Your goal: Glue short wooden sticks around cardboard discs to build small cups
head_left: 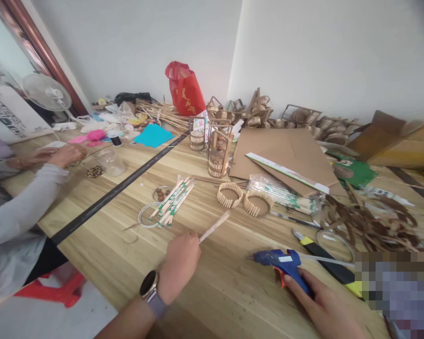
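My left hand, with a watch on its wrist, is closed around the end of a wrapped pair of chopsticks that points up and to the right over the wooden table. My right hand grips the handle of a blue glue gun lying low over the table, nozzle pointing left. A bundle of wrapped chopsticks lies just beyond my left hand. Two small rings of sticks sit further right.
A person in a grey sleeve sits at the left, hands by a clear jar. A long black strip crosses the table. Cardboard sheets, stick baskets, a red bag, cutters and cardboard scraps crowd the far and right sides.
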A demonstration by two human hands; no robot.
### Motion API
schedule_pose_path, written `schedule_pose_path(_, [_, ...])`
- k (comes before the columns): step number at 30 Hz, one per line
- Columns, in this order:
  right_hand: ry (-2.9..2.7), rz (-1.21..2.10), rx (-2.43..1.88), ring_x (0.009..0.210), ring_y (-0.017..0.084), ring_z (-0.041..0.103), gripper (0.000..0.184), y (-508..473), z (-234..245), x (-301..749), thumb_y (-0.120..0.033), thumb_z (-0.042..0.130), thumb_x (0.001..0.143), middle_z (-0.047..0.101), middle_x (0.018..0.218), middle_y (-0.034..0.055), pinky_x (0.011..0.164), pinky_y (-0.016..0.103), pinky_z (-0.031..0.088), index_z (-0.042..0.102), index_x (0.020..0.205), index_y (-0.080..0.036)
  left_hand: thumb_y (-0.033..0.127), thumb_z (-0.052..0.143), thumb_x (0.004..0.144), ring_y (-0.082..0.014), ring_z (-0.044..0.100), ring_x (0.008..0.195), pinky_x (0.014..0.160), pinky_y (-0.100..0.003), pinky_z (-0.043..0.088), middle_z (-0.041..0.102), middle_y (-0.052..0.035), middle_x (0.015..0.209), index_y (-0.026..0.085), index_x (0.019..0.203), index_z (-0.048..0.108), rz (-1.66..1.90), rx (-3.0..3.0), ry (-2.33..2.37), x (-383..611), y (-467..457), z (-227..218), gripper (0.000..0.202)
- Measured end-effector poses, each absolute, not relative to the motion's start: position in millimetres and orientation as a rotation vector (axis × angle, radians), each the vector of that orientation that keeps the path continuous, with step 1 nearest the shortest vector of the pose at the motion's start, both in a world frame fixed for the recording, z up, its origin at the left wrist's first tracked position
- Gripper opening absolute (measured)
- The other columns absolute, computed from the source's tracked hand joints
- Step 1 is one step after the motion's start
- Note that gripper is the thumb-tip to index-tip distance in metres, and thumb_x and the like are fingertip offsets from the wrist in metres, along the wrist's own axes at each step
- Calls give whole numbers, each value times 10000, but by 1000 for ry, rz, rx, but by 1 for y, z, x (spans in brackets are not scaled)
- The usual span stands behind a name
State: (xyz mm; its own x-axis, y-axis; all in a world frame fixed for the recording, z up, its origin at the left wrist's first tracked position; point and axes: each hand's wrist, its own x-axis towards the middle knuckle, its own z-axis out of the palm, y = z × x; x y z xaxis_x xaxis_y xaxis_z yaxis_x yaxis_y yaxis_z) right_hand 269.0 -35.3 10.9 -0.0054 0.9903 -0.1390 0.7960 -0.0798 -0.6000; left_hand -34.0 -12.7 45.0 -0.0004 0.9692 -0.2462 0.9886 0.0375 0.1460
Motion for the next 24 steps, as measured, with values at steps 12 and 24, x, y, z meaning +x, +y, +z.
schedule_pose_path(12, [-1749, 691, -1718, 733, 233, 668, 464, -50, 24, 258, -594, 546, 840, 737, 877, 87, 671, 318, 550, 715, 1056, -220, 219, 375, 957, -187, 623, 773, 639, -263, 390, 667, -41, 847, 193, 938, 549, 360, 1921, 1488, -21, -47, 72, 177])
schedule_pose_path(24, [-629, 924, -1400, 446, 98, 354, 595, -51, 25, 233, -753, 683, 628, 403, 479, -66, 402, 206, 312, 660, 711, -164, 279, 534, 867, -124, 506, 515, 466, -218, 281, 568, 28, 569, 200, 710, 651, 264, 1756, 866, 28, -56, 40, 211])
